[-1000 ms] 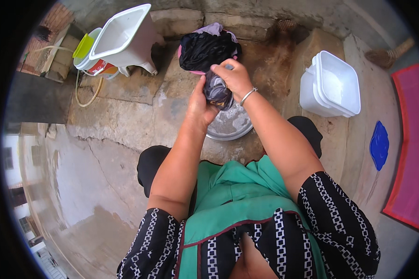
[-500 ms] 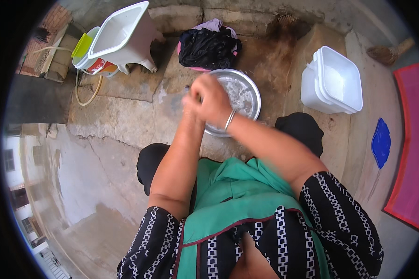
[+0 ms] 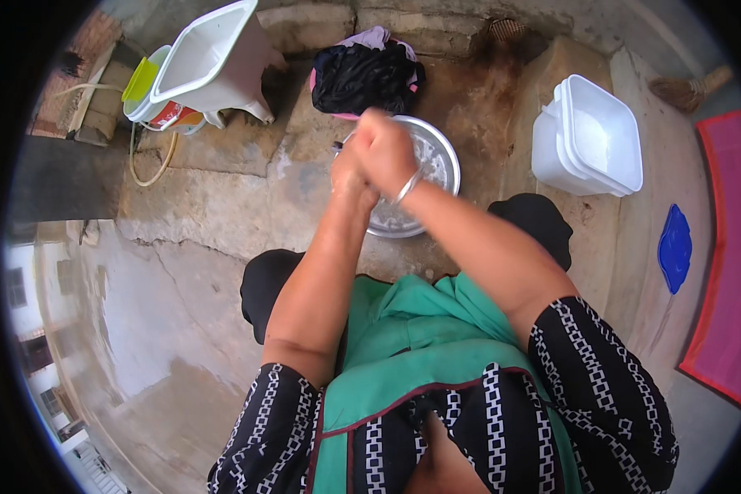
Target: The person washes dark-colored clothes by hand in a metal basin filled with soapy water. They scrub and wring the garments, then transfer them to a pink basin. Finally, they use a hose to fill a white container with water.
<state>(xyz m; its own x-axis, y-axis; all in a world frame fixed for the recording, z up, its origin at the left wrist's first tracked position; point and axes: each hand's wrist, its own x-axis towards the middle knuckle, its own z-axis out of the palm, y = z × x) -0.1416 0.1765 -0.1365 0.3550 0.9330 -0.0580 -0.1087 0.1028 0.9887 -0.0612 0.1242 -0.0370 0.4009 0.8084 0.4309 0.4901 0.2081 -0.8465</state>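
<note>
Above the left part of a round metal basin [image 3: 451, 177] my two hands are pressed together. My right hand [image 3: 385, 152], with a pale bangle [image 3: 409, 186] at its wrist, is closed like a fist over my left hand [image 3: 350, 173]. My left hand is curled beneath it, wet at the wrist. Whatever is between them is hidden. A small dark bit [image 3: 337, 146] shows at the left hand's outer side; I cannot tell if it is held. Foamy water [image 3: 432, 156] lies in the basin.
Black and lilac clothes [image 3: 362, 78] fill a pink tub behind the basin. A white square bucket [image 3: 552, 156] stands to the right, near a blue lid [image 3: 674, 249] and a broom [image 3: 687, 92]. At the back left are a white plastic stand [image 3: 222, 70], a pail [image 3: 152, 111] and a hose [image 3: 152, 181].
My right hand has moved slightly up and right over the left one, its fist turned more upright. My left hand has shifted a little to the right. The view has tilted slightly.
</note>
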